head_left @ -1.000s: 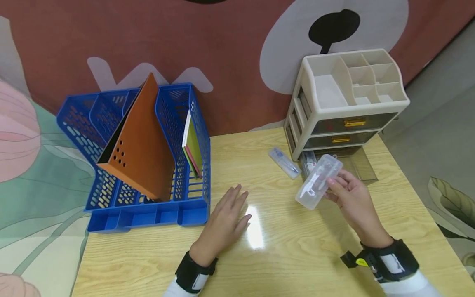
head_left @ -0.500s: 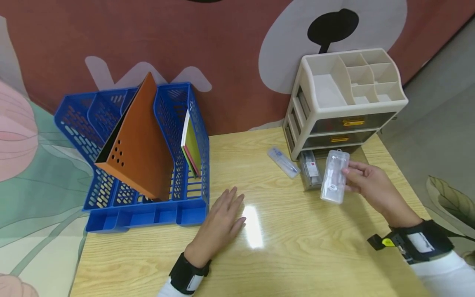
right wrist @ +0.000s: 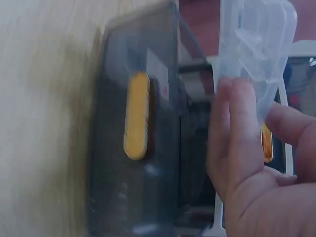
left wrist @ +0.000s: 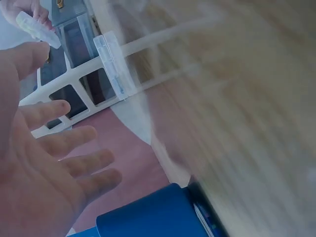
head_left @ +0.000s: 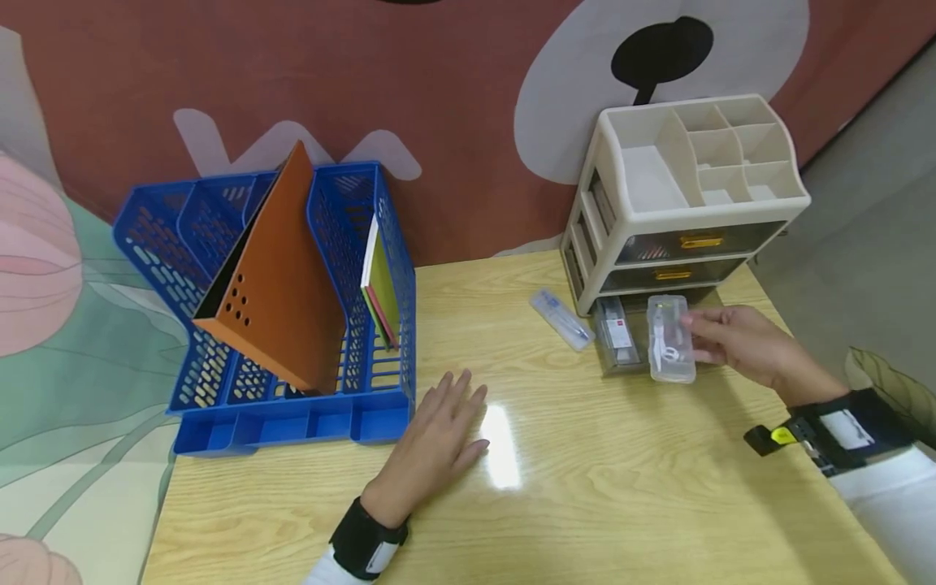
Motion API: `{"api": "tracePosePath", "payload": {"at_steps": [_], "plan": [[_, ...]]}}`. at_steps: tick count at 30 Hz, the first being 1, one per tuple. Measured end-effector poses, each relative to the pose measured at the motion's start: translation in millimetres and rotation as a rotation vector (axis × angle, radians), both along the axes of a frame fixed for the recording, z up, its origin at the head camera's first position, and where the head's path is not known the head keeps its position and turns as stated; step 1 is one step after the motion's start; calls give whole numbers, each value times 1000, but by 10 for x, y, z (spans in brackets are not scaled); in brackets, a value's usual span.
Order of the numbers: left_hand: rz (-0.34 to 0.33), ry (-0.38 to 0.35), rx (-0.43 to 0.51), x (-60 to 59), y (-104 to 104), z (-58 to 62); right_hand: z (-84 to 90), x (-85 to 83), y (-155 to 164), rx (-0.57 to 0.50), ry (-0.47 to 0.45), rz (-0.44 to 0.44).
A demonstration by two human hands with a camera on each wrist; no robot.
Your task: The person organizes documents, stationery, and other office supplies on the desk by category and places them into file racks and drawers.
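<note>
Lowered over the open drawer (head_left: 661, 341), clear plastic case (head_left: 670, 339) shows white contents.

file rack (head_left: 292, 325) left on table (head_left: 585, 487) | drawer unit (head_left: 687, 195) right | small case (head_left: 559, 319) between, nearer the unit

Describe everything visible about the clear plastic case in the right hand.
The clear plastic case is a small oblong box of see-through plastic with rounded corners; small white pieces show inside, too small to identify. The right hand pinches it by one long side, fingers curled around its edge. It is held over the smoky pulled-out bottom drawer of the beige drawer unit, long axis pointing toward the unit. Whether it touches the drawer cannot be told.
</note>
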State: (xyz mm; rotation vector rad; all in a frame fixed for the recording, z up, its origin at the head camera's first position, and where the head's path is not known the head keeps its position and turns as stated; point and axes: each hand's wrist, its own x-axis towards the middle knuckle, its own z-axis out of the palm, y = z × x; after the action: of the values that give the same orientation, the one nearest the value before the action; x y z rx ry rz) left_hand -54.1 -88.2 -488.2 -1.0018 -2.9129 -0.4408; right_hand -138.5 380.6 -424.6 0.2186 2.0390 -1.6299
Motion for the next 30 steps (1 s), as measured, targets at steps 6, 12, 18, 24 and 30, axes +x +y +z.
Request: {"api": "tracePosePath", "payload": {"at_steps": [6,12,18,24,30], "plan": [[5,-17,-20,12,-17,1,-4,-160,44,61,-56,30],[12,-8,-20,22,-40,-9,-54,-248,52,51,-79,35],[20,-1,-31,31,-50,4,-186,-354,44,58,-82,53],[30,-24,-37,24,5,45,-282,-432,53,75,-32,28],[29,-10,-42,8,29,63,-380,-471,11,161,34,53]]}}
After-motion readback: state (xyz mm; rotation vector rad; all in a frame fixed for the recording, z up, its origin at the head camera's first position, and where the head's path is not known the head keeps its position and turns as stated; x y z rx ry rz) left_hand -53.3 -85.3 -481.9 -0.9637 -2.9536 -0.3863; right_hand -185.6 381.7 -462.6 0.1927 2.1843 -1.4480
